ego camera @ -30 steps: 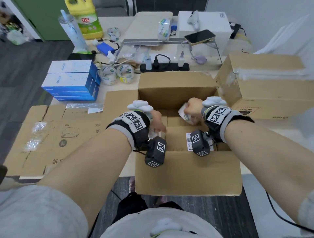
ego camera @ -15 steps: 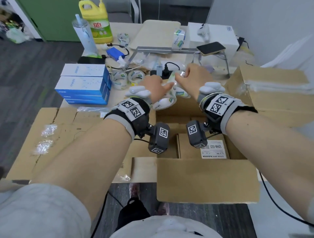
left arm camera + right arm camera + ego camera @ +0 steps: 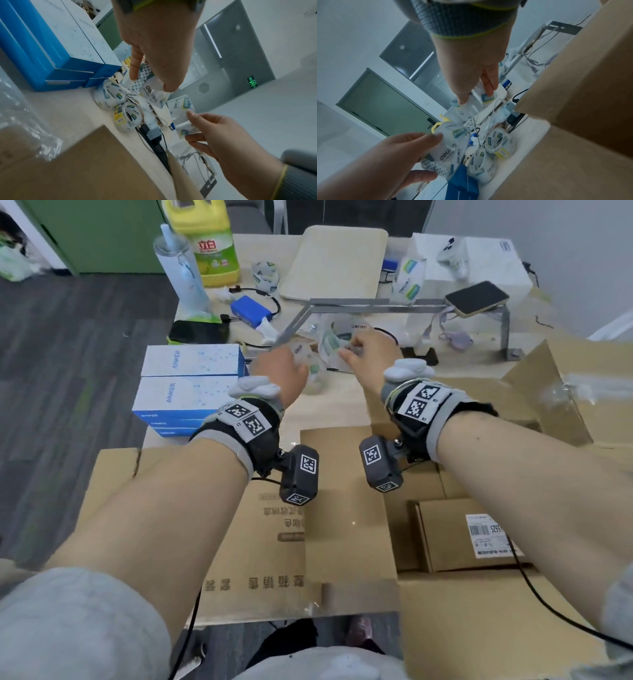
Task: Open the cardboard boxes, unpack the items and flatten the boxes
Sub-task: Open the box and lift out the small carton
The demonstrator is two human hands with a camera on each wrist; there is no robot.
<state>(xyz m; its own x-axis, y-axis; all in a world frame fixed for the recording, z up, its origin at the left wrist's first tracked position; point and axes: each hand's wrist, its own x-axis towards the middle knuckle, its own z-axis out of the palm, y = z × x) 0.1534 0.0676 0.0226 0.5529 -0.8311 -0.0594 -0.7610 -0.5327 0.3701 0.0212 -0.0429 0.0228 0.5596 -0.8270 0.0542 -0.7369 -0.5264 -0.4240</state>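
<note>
Carrying wrapped clear tape rolls from the open brown cardboard box (image 3: 455, 542): left hand (image 3: 159, 44) pinches one roll (image 3: 152, 92), right hand (image 3: 471, 67) another (image 3: 481, 98); lower both gently beside the two rolls on the table (image 3: 120, 106).

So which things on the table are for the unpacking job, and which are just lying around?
For the job:
- tape roll in left hand
- tape roll in right hand
- open box
- small parcel inside
- flattened box
- second big box

Just lying about:
- yellow jug
- phone
- tumbler
- metal stand
</note>
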